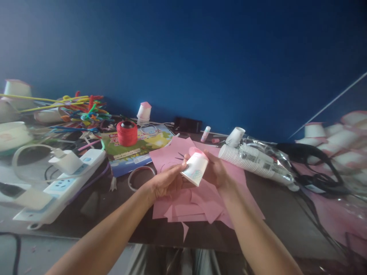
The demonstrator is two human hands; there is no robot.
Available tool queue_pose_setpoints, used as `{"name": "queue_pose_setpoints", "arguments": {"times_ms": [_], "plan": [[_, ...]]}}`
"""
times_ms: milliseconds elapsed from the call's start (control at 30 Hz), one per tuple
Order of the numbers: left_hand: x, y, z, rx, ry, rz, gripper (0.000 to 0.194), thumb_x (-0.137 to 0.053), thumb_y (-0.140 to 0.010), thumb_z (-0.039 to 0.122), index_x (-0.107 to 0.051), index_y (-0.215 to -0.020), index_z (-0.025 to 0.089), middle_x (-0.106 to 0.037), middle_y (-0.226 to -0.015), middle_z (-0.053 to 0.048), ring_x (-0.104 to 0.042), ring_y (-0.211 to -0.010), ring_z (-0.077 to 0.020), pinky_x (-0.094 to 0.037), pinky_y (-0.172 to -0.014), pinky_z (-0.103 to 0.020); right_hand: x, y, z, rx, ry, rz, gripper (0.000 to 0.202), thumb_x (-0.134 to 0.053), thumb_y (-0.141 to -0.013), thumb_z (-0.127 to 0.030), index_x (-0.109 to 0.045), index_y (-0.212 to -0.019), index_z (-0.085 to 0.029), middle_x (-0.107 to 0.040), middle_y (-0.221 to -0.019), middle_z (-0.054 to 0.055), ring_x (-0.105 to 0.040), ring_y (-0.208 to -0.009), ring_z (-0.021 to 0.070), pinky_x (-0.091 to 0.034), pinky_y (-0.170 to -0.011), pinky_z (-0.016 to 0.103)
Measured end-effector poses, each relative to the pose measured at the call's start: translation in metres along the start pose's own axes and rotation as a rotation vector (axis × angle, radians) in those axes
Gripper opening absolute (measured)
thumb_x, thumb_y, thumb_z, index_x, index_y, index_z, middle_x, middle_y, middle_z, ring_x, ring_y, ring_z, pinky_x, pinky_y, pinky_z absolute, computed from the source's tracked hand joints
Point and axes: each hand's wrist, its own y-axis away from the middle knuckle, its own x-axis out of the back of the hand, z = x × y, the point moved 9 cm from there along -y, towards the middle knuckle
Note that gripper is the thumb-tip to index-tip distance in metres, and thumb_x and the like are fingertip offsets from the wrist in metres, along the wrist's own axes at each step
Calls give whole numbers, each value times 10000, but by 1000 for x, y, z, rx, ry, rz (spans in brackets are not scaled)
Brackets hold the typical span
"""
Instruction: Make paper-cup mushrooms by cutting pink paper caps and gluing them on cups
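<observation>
Watched through head camera: left hand clamped on white paper cup; right hand closed on it from opposite side. Cup sat tilted between hands, above pink paper, pink disc at its narrow upper end. Booklet bore large pink lettering, too blurred for me to read; red spool stood on it. Dark print on wrapped cup stack: also illegible to me.

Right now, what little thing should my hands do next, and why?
Maybe press the pink top gently: it sits at the cup's upper end, the left hand holds the cup's side, and the right hand's fingers are right beside that top.
</observation>
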Motion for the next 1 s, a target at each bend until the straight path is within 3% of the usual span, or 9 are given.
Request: {"name": "queue_pose_setpoints", "arguments": {"times_ms": [133, 333, 467, 700, 800, 1000], "plan": [[-3, 2, -3, 18, -68, -17, 368, -497, -856, 307, -533, -1153, 92, -650, -973, -153, -631, -849, -210, -471, -801, -359, 3, -2, 15, -171, -185, -1, 385, -361, -877, -423, -568, -974, -114, -685, -867, 106, -624, -942, 262, -482, -856, 441], [-29, 8, 15, -124, -170, -165, 389, -557, -791, 189, -545, -1170, 103, -631, -1016, -138, -603, -821, -190, -445, -730, -285, 28, -13, 6, -90, -328, 97, 316, -399, -857, -391, -554, -987, -149, -687, -876, 81, -624, -940, 227, -516, -832, 395], [-31, 9, 19, -159, -155, -150, 454, -572, -746, 145, -533, -1198, 134, -628, -1022, -121, -594, -883, -218, -429, -764, -305, 42, -14, 4, -85, -311, 118, 327, -328, -861, -373, -548, -995, -172, -689, -854, 80, -647, -871, 227, -552, -724, 382], [-26, 10, 17, -158, -130, -147, 537, -634, -733, 276, -489, -1240, 172, -595, -1090, -121, -584, -908, -231, -430, -751, -305, 30, -5, 2, -155, -392, 115, 325, -252, -881, -264, -489, -1057, -129, -697, -833, 102, -662, -805, 205, -556, -703, 391], [-29, 11, 15, -135, -159, -176, 627, -691, -682, 240, -459, -1262, 183, -560, -1137, -124, -581, -930, -228, -431, -749, -290, 27, -1, 3, -186, -412, 151, 334, -248, -890, -275, -486, -1062, -116, -699, -833, 114, -674, -769, 209, -548, -720, 411], [-21, 7, 6, -136, -328, -114, 507, -630, -756, 240, -475, -1237, 202, -492, -1243, -147, -492, -1138, -275, -343, -965, -433, 28, 0, 8, -208, -450, 219, 359, -250, -896, -322, -513, -1019, -110, -692, -811, 127, -684, -733, 218, -548, -684, 398]]}}
